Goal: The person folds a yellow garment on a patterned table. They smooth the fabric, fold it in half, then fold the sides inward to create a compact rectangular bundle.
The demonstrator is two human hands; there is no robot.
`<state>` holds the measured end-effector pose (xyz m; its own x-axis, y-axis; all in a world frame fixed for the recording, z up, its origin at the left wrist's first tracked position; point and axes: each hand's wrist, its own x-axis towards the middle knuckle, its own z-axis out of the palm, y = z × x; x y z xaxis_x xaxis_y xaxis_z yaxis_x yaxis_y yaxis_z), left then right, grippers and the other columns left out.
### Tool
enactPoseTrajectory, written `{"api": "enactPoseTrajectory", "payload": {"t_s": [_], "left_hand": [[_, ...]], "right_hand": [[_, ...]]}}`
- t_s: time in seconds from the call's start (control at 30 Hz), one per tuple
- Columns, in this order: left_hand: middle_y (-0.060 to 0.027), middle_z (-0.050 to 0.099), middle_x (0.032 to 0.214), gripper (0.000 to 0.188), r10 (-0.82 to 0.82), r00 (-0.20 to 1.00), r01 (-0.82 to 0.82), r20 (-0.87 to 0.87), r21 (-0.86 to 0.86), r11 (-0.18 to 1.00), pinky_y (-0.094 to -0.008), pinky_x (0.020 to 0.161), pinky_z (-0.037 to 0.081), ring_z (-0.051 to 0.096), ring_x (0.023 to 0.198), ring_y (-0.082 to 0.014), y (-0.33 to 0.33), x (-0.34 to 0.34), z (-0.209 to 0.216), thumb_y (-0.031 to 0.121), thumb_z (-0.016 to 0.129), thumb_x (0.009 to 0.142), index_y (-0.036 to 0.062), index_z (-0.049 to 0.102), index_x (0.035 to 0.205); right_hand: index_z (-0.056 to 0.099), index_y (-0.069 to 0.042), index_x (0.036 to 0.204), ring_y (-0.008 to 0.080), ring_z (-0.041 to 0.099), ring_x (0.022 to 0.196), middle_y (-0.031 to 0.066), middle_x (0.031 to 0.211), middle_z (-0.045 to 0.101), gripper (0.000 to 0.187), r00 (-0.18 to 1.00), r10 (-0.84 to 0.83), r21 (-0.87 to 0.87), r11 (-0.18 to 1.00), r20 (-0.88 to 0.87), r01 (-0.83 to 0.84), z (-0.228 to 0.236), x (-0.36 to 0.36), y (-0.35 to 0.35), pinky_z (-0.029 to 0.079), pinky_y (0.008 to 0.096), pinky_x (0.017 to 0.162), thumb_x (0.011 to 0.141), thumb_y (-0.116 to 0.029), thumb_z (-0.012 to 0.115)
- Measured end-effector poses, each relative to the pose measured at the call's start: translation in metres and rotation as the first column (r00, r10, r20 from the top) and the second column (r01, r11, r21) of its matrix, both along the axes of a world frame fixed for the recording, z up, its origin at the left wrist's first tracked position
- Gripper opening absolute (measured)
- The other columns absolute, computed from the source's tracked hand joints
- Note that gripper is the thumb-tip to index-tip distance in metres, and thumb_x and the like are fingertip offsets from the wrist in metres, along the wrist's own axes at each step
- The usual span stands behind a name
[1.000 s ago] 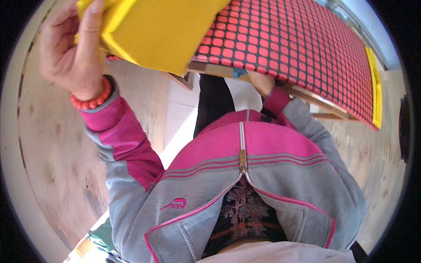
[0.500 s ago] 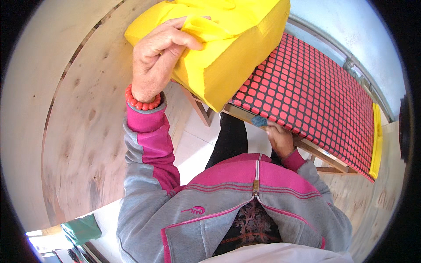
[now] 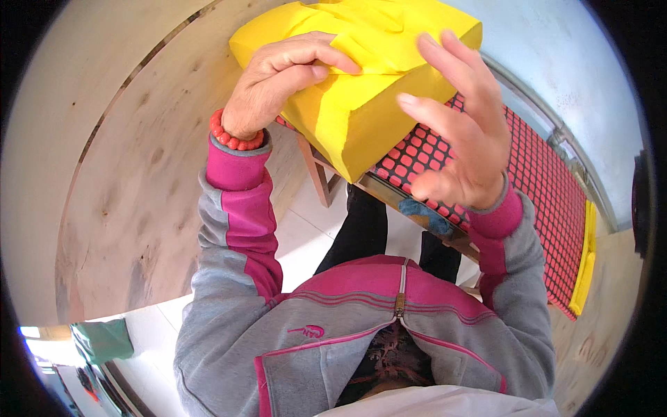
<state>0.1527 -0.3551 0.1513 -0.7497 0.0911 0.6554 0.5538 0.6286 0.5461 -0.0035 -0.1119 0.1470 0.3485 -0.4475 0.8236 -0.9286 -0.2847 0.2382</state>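
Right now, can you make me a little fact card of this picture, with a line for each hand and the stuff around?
Left hand: thumb and fingers grip a fold of the yellow fabric piece
Right hand: open, fingers spread, holding nothing
Yellow fabric piece: box-shaped, creased on top
Under it: red-and-black patterned cover
Far right: yellow strip at the cover's edge
Left wrist: red beaded bracelet
Clothes: grey-and-pink jacket
Lower left: green item, kind unclear
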Motion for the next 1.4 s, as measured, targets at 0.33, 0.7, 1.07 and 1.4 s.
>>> {"api": "enactPoseTrajectory", "payload": {"t_s": [0.33,0.7,1.07,1.4], "left_hand": [[-0.0116,0.072,0.113,0.032,-0.094,0.995,0.095,0.018,-0.053,0.994,-0.0407,0.117,0.032,0.06,0.119,-0.0283,-0.006,0.003,0.002,0.009,0.054,0.082,-0.0005,0.07,0.108],[-0.0108,0.071,0.116,0.033,-0.076,0.997,0.075,0.032,0.033,0.997,-0.0399,0.115,0.034,0.062,0.115,-0.0254,-0.008,0.002,-0.003,0.004,0.055,0.083,-0.0007,0.07,0.113],[-0.0077,0.069,0.099,0.018,0.015,0.999,-0.008,-0.041,0.159,0.987,-0.0291,0.085,0.049,0.064,0.096,-0.017,0.004,-0.002,-0.01,0.013,0.062,0.101,-0.0027,0.07,0.104],[-0.0125,0.072,0.119,0.036,-0.071,0.996,0.071,0.05,0.008,0.997,-0.0405,0.116,0.035,0.062,0.119,-0.027,-0.011,0.003,0.0,0.004,0.054,0.081,-0.0031,0.071,0.113]], "right_hand": [[0.07,-0.017,0.119,0.043,0.047,0.138,0.0165,0.146,0.056,0.076,0.998,-0.052,0.1,0.993,-0.027,0.055,-0.013,-0.01,-0.04,0.032,0.0593,0.113,0.087,-0.082,0.047],[0.067,-0.012,0.122,0.0432,0.049,0.136,0.0195,0.145,0.056,0.074,0.996,0.055,0.041,0.998,0.065,-0.058,-0.018,-0.012,-0.047,0.034,0.0565,0.113,0.089,-0.076,0.051],[0.068,-0.013,0.117,0.044,0.051,0.135,0.0207,0.143,0.057,0.07,1.0,-0.005,0.076,0.997,0.023,0.004,-0.02,-0.004,-0.038,0.034,0.0588,0.112,0.089,-0.075,0.053],[0.069,-0.011,0.119,0.0438,0.051,0.136,0.0215,0.144,0.056,0.073,0.998,-0.018,0.067,0.998,0.061,0.014,-0.023,-0.004,-0.044,0.033,0.0577,0.113,0.089,-0.076,0.052]]}}
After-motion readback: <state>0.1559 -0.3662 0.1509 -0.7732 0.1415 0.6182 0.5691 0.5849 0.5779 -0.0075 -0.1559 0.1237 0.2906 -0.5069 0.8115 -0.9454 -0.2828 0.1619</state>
